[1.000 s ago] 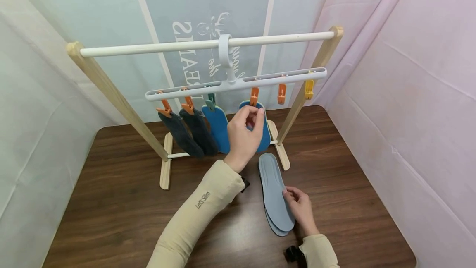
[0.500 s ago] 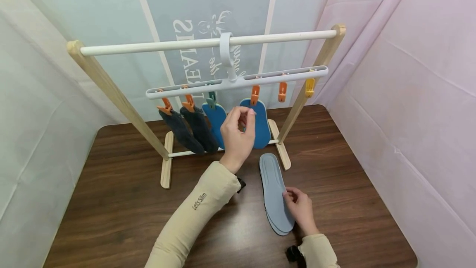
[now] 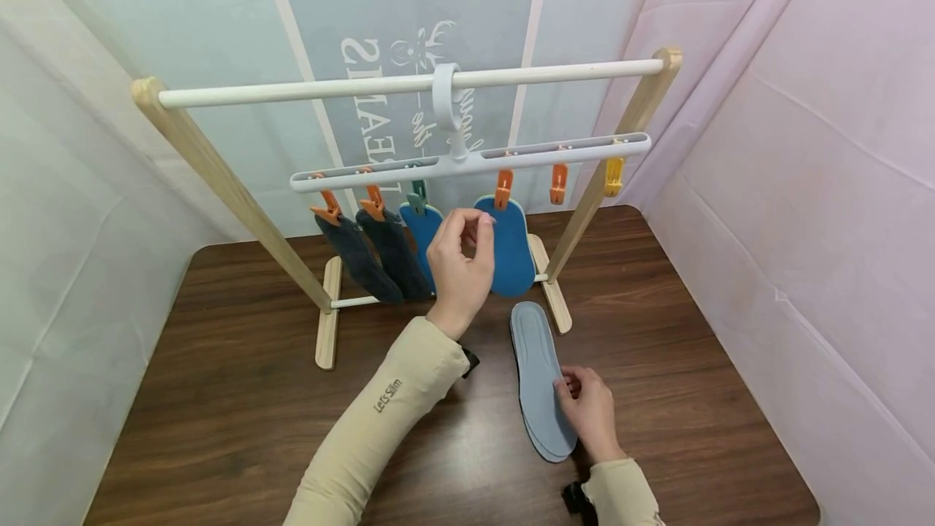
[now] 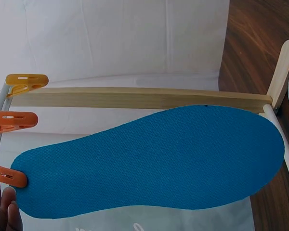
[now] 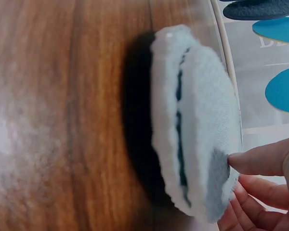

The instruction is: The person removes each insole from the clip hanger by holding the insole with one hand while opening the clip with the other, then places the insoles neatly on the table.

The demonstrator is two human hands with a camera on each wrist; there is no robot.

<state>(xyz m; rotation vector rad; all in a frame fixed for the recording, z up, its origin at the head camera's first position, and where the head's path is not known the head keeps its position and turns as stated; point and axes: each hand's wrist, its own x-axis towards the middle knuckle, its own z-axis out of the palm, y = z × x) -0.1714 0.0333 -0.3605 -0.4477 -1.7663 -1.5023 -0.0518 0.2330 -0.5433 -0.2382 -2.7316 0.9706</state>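
"Beside the rack (image 3: 551, 73), what is noted?"
"Grey insoles (image 3: 539, 384) overlap on the table (image 3: 219, 396); right hand (image 3: 588, 412) pinches an edge. Left hand (image 3: 458, 270) curled, whether on anything cannot be told."
"Technique?"
"Likely best: part the layers before lifting."

Room between blue insole (image 3: 509, 254) and post (image 3: 575, 234)

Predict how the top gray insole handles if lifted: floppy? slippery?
Probably light: the top gray insole looks thin for its length. Likely more springy than floppy: no obvious sag shows. May slide against the lower gray insole, since their edges sit offset.
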